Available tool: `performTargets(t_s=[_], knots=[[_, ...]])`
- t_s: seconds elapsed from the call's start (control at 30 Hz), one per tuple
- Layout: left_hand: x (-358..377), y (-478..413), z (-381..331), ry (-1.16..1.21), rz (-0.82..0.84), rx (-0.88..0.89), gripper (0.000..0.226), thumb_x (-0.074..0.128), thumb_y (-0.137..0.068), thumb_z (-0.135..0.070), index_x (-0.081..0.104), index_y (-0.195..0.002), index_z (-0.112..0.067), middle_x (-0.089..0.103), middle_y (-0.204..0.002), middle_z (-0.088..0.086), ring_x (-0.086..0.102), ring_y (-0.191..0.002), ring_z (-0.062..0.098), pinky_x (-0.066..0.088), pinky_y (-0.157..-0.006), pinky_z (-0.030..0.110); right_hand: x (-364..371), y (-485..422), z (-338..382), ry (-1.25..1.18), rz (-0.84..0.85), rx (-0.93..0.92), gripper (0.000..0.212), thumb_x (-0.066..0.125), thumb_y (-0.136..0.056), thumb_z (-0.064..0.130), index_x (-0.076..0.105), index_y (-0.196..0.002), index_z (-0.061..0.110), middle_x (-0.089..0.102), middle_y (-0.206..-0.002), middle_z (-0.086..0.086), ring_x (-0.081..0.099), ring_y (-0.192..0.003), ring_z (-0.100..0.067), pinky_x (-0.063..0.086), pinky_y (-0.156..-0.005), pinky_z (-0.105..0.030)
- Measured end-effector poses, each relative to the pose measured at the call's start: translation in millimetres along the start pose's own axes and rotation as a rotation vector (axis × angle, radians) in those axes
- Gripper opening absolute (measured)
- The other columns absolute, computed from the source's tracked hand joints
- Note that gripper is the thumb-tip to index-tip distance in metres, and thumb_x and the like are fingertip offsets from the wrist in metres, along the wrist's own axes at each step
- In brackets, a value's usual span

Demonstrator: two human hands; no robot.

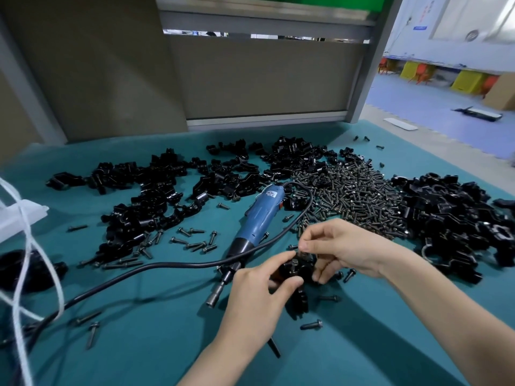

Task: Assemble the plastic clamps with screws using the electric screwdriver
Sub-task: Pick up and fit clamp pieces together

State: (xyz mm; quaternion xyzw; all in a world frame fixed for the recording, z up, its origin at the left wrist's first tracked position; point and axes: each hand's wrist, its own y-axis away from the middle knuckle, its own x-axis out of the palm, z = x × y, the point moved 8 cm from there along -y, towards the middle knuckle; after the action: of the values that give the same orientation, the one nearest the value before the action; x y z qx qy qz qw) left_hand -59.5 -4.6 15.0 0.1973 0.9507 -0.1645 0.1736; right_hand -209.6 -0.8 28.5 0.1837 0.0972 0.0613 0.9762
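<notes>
While the left hand [259,299] curls thumb and fingers round a black plastic clamp [301,271] just above the near part of the teal table [139,352], the right hand [342,246] pinches what looks like a small screw [302,254] at the clamp's top. The blue electric screwdriver [257,218] lies just left. Farther off spread the screw pile [356,196] and heaps of clamps [156,185].

Lighting is bright and even, from overhead. Soft shadows lie on the mat [125,358] beneath the cable [167,266]. Black clamps [156,185] show faint glare. Wide-angle distortion curves the frame edges, and the periphery is slightly soft.
</notes>
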Motion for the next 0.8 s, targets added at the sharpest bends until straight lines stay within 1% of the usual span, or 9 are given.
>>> performTargets(t_s=[0.13,0.23,0.4,0.5,0.57,0.63,0.7,0.77,0.8], knots=[[-2.0,2.0,-8.6,0.008,-0.018,0.049,0.039,0.076,-0.083,-0.021,0.067,-0.117,-0.038,0.073,-0.094,-0.019,0.066,-0.084,-0.004,0.051,-0.082,0.017,3.8,6.3,-4.6,-0.102,0.030,0.011,0.017,0.068,-0.083,0.027,0.067,-0.084,0.010,0.069,-0.083,-0.009,0.069,-0.065,-0.029,0.056,-0.055,-0.030],[-5.6,0.6,-12.0,0.015,-0.039,0.082,0.043,0.075,-0.082,-0.013,0.067,-0.117,-0.037,0.071,-0.104,-0.021,0.063,-0.095,-0.010,0.047,-0.090,0.014,9.3,10.6,-6.8,-0.200,0.080,0.016,0.029,0.065,-0.084,0.032,0.068,-0.095,0.005,0.069,-0.096,-0.017,0.069,-0.077,-0.031,0.058,-0.066,-0.033],[-11.8,-0.7,-15.9,0.093,-0.052,0.094,0.052,0.073,-0.085,-0.014,0.060,-0.120,-0.050,0.068,-0.113,-0.024,0.062,-0.109,-0.001,0.048,-0.099,0.031,14.0,12.2,1.5,-0.338,0.049,-0.049,0.041,0.065,-0.082,0.025,0.063,-0.105,-0.009,0.061,-0.090,-0.024,0.068,-0.068,-0.024,0.058,-0.063,-0.028],[-25.0,-3.9,-19.7,0.264,-0.100,0.072,0.049,0.070,-0.082,-0.035,0.054,-0.125,-0.054,0.067,-0.117,-0.014,0.061,-0.112,0.008,0.046,-0.103,0.038,23.3,13.9,19.9,-0.421,0.053,-0.131,0.029,0.064,-0.082,0.025,0.072,-0.092,0.000,0.061,-0.078,-0.019,0.067,-0.061,-0.021,0.058,-0.059,-0.025],[-34.9,-4.0,-24.0,0.320,-0.113,0.077,0.048,0.065,-0.078,-0.056,0.052,-0.125,-0.057,0.064,-0.120,-0.010,0.061,-0.112,0.007,0.046,-0.102,0.033,34.2,13.7,33.5,-0.483,0.075,-0.172,0.028,0.064,-0.082,0.026,0.074,-0.087,0.001,0.061,-0.073,-0.016,0.066,-0.058,-0.019,0.057,-0.055,-0.022],[-40.0,-0.7,-31.0,0.465,-0.087,0.105,0.054,0.066,-0.075,-0.066,0.054,-0.125,-0.050,0.067,-0.116,-0.010,0.065,-0.103,0.006,0.050,-0.090,0.021,48.6,11.9,47.9,-0.512,0.094,-0.215,0.027,0.066,-0.079,0.026,0.073,-0.084,0.001,0.061,-0.066,-0.012,0.064,-0.055,-0.016,0.056,-0.053,-0.021],[-46.1,2.9,-31.9,0.681,-0.101,0.062,0.050,0.072,-0.071,-0.063,0.062,-0.116,-0.041,0.072,-0.097,-0.006,0.067,-0.077,0.009,0.054,-0.067,0.021,66.4,9.1,61.5,-0.498,0.109,-0.264,0.022,0.067,-0.076,0.027,0.070,-0.077,0.005,0.058,-0.058,-0.007,0.062,-0.053,-0.015,0.055,-0.054,-0.022],[-61.1,5.9,-29.7,0.779,-0.166,0.030,0.036,0.075,-0.070,-0.059,0.071,-0.098,-0.037,0.069,-0.078,-0.003,0.058,-0.057,0.008,0.046,-0.045,0.021,82.6,5.3,70.5,-0.473,0.112,-0.292,0.021,0.068,-0.076,0.028,0.067,-0.073,0.008,0.049,-0.055,-0.005,0.060,-0.053,-0.017,0.055,-0.057,-0.023],[-69.2,5.5,-26.2,0.798,-0.192,0.009,0.030,0.073,-0.068,-0.056,0.072,-0.091,-0.037,0.068,-0.073,-0.003,0.056,-0.053,0.007,0.042,-0.040,0.020,88.2,2.6,73.0,-0.473,0.109,-0.301,0.023,0.067,-0.076,0.028,0.064,-0.078,0.006,0.044,-0.056,-0.007,0.059,-0.053,-0.018,0.055,-0.058,-0.023]])
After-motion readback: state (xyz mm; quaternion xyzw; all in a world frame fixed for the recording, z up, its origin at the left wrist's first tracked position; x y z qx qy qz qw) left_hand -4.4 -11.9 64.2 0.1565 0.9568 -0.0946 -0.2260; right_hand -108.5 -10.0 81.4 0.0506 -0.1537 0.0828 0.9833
